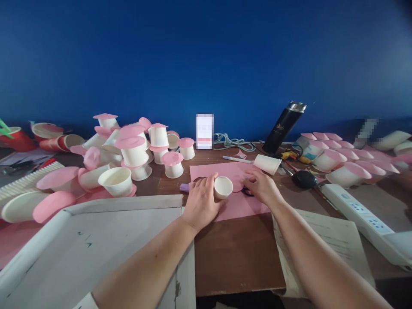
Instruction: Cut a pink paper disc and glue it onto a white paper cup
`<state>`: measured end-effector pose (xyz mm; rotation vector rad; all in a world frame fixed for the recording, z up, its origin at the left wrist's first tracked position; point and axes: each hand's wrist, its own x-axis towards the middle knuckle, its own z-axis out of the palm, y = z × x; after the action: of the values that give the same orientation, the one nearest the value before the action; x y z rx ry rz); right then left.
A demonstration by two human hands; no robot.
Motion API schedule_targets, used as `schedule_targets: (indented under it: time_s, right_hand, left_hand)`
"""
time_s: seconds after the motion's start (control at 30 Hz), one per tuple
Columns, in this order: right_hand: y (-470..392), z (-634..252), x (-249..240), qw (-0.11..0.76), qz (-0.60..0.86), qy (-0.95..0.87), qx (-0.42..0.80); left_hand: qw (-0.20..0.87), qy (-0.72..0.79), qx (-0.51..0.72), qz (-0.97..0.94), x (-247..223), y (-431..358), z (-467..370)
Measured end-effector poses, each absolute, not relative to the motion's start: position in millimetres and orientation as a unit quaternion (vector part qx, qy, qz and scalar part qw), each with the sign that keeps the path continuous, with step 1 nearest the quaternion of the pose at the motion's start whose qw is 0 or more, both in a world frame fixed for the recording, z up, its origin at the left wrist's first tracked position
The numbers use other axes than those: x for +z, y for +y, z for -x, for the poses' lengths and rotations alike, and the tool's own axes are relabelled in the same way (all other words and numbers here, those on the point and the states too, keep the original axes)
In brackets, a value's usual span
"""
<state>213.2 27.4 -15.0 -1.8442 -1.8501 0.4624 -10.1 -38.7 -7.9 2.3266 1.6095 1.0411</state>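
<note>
My left hand is wrapped round a small white paper cup, its open mouth tilted toward me. The cup is over a sheet of pink paper on the brown table. To the right of the cup, my right hand has its fingers bent together by a rounded pink paper piece. Beside those fingertips lies a black loop, perhaps a scissors handle. What the right fingers pinch, if anything, is unclear. A purple-capped item pokes out left of my left hand.
Cups with pink paper discs crowd the left; more cups stand in rows at right. A white box lid, a power strip, a tilted black flask, a lying cup and a propped phone surround the paper.
</note>
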Motion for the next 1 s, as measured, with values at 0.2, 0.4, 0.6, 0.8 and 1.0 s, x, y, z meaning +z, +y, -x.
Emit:
schedule_targets:
  time_s: [0.2,0.4,0.6,0.8,1.0]
  right_hand:
    - [28,-212,-15,0.263,0.674,-0.659,0.206]
    - [23,-199,-5,0.322,0.658,-0.585,0.347]
    - [17,-190,10,0.328,0.661,-0.573,0.357]
    - [19,-201,9,0.298,0.670,-0.626,0.267]
    - [9,-205,7,0.261,0.638,-0.663,0.291]
  left_hand:
    - [0.058,0.524,0.331,-0.782,-10,-38,10]
    - [0.060,0.531,0.324,-0.781,-8,-37,10]
    - [0.062,0.532,0.324,-0.780,-9,-38,11]
    - [0.061,0.527,0.325,-0.783,-9,-39,11]
    - [0.056,0.537,0.326,-0.776,-9,-38,10]
